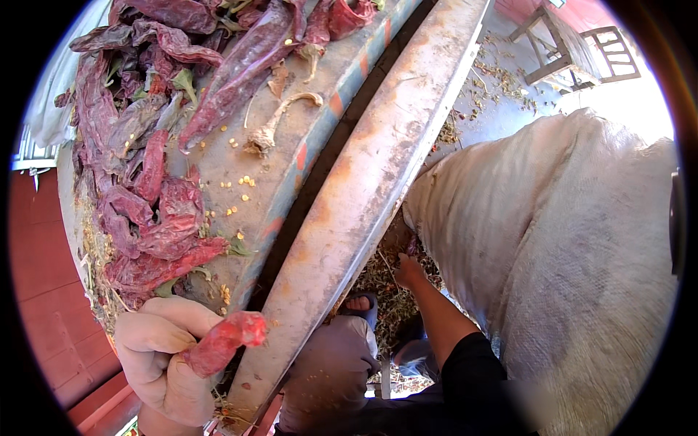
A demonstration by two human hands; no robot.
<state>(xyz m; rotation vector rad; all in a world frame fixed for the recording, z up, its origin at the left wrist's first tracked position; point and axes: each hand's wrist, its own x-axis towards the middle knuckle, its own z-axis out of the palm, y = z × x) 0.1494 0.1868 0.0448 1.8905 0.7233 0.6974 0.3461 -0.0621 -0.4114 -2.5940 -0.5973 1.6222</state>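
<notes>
In my left hand (163, 360), which wears a pale glove, the fingers are closed around a wrinkled red dried chili pepper (225, 341). Its broken-looking end points to the right, over the table's near edge. Beside this hand lies a heap of dried chili peppers (171, 218), some with green stems. My right hand (411, 272) is bare and reaches low beside the big sack. Its fingers look curled, with a small dark red piece (413, 245) just beyond them; whether they grip it is unclear.
Loose seeds and a dry pepper stem (273, 127) lie on the worn tabletop (291, 182). A rusty metal beam (349, 189) runs along its right side. A bulging white woven sack (545, 240) stands at the right. Plant scraps litter the floor; a wooden stool (563, 51) is farther back.
</notes>
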